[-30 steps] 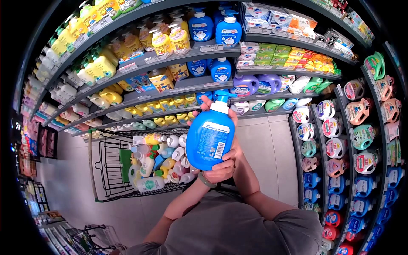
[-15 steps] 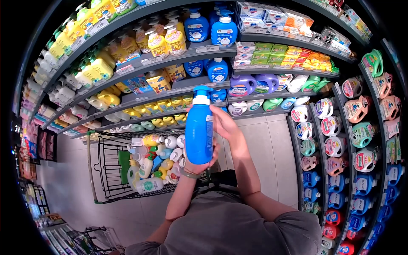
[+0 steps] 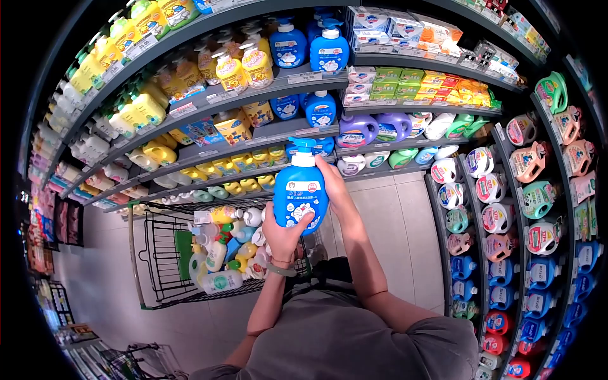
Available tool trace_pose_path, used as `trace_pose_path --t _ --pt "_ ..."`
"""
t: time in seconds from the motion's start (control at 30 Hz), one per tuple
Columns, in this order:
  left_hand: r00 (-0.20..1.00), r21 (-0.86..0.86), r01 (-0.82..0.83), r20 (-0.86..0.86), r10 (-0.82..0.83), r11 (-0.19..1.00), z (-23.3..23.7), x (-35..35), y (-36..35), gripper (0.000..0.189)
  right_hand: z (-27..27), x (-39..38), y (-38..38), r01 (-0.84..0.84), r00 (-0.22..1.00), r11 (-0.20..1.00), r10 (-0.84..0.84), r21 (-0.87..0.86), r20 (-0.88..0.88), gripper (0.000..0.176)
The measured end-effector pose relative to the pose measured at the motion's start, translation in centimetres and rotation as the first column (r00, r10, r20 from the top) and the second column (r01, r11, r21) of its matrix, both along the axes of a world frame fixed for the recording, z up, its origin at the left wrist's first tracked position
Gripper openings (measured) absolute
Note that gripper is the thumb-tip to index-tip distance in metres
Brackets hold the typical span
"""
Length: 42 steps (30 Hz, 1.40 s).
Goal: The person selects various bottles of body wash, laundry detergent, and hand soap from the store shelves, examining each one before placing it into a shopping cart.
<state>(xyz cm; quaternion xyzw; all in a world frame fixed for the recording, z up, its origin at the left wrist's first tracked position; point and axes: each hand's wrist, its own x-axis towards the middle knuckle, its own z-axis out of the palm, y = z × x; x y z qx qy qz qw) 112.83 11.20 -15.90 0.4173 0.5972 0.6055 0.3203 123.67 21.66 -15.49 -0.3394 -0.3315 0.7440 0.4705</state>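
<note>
A blue pump bottle (image 3: 299, 195) with a white collar and blue pump head is held upright in front of me, its printed front label facing the camera. My left hand (image 3: 283, 232) grips its lower left side, the thumb lying across the front. Around the upper right side, near the collar, my right hand (image 3: 330, 182) is closed, with its fingers partly hidden behind the bottle. Similar blue bottles (image 3: 329, 50) stand on the shelf beyond.
A shopping cart (image 3: 152, 256) holding several bottles stands at my left. Curved shelves (image 3: 253, 95) of yellow bottles and boxed soaps are ahead. Detergent jugs (image 3: 546, 239) fill the right-hand shelves. Another cart (image 3: 130, 358) is at the lower left.
The bottle has been turned so that its front label shows instead of its side. My left hand has moved from under the base to the left side, with its thumb on the front.
</note>
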Motion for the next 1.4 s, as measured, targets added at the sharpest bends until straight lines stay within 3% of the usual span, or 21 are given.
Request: trace_pose_path --t 0.17,0.23,0.43,0.57,0.63,0.7,0.73,0.77,0.83,0.87,0.9,0.97,1.0,1.07,1.1,1.2,1.23,1.3,1.33,1.37,1.4 --pt "0.973 -0.034 -0.065 -0.224 0.055 0.997 0.0 0.0 0.2 0.055 0.1 -0.3 -0.3 0.054 0.998 0.994 -0.057 0.100 0.028 0.037" --pt "0.972 -0.037 -0.065 -0.229 0.055 0.997 -0.4 0.0 0.2 0.057 0.1 -0.3 -0.3 0.033 0.981 0.962 -0.083 0.270 0.175 0.032" --pt "0.976 -0.030 -0.041 -0.213 0.034 0.999 -0.4 0.0 0.0 0.056 1.2 -0.5 -0.3 0.037 0.969 0.969 -0.094 0.245 0.226 0.029" --pt "0.997 -0.041 -0.011 -0.073 0.008 0.999 -0.8 -0.1 0.1 0.055 1.7 0.1 -0.2 -0.025 0.962 0.945 -0.066 0.325 0.266 0.028" --pt "0.984 0.009 0.107 0.141 -0.107 0.994 -0.5 -0.7 0.2 0.051 0.0 1.6 0.7 -0.149 0.947 0.912 0.020 0.383 0.322 0.036" --pt "0.890 0.035 0.206 0.409 -0.202 0.978 0.0 -1.4 0.1 0.053 -1.1 2.8 1.0 -0.233 0.964 0.956 0.251 0.180 -0.086 0.051" --pt "0.883 0.061 0.208 0.418 -0.214 0.976 -0.2 -1.7 0.0 0.055 -0.6 3.0 0.9 -0.286 0.917 0.928 0.337 0.237 -0.214 0.062" --pt "0.876 0.086 0.209 0.425 -0.226 0.974 -0.2 -1.7 -0.1 0.056 -0.7 3.0 0.8 -0.281 0.919 0.929 0.333 0.242 -0.211 0.062" --pt "0.878 0.112 0.187 0.426 -0.217 0.976 0.2 -1.2 -0.2 0.058 -1.4 2.6 -0.1 -0.097 0.955 0.989 0.124 0.110 -0.269 0.063" --pt "0.881 0.133 0.157 0.429 -0.199 0.979 0.5 -1.0 -0.2 0.060 -0.9 2.4 -1.2 -0.159 0.915 0.983 0.180 0.088 -0.360 0.065" --pt "0.880 0.138 0.161 0.428 -0.206 0.977 0.5 -0.9 0.0 0.060 -1.0 1.7 -2.8 -0.154 0.916 0.984 0.178 0.094 -0.359 0.065" --pt "0.922 0.139 0.148 0.337 -0.188 0.979 0.6 -0.5 0.2 0.060 -1.4 0.7 -5.5 -0.043 0.990 0.999 0.041 0.007 0.135 0.068" --pt "0.921 0.133 0.126 0.353 -0.166 0.983 1.0 -0.2 0.1 0.058 -1.5 1.0 -5.4 -0.035 0.990 0.999 0.034 0.005 0.135 0.068" --pt "0.938 0.137 0.127 0.306 -0.164 0.982 1.3 0.2 0.0 0.058 -1.3 2.3 -4.3 -0.265 0.964 0.955 0.260 0.132 0.054 0.067" --pt "0.955 0.138 0.115 0.259 -0.148 0.984 1.2 0.5 -0.2 0.058 -1.2 2.9 -4.1 -0.241 0.970 0.961 0.235 0.133 0.061 0.067" --pt "0.923 0.150 0.107 0.354 -0.154 0.983 0.5 0.9 -0.6 0.070 -0.2 3.4 -2.3 -0.166 0.887 0.984 0.178 0.065 -0.426 0.062" --pt "0.914 0.145 0.109 0.375 -0.156 0.983 0.6 1.1 -0.9 0.072 -0.6 3.7 -2.5 -0.152 0.890 0.986 0.165 0.063 -0.425 0.062" --pt "0.912 0.154 0.114 0.375 -0.165 0.981 0.1 1.0 -1.0 0.073 -1.5 4.1 -3.5 -0.386 0.812 0.923 0.334 -0.011 -0.479 0.066" --pt "0.912 0.168 0.105 0.377 -0.163 0.980 -0.1 1.1 -0.9 0.074 -1.4 3.8 -4.8 -0.283 0.947 0.954 0.294 0.098 -0.128 0.071" --pt "0.911 0.162 0.110 0.379 -0.164 0.981 -0.3 1.3 -1.1 0.074 -2.0 4.2 -4.3 -0.278 0.949 0.956 0.289 0.092 -0.129 0.071" --pt "0.904 0.175 0.092 0.398 -0.156 0.980 -0.4 1.4 -1.4 0.075 -3.1 4.7 -3.1 -0.416 0.844 0.895 0.445 0.157 -0.298 0.071"
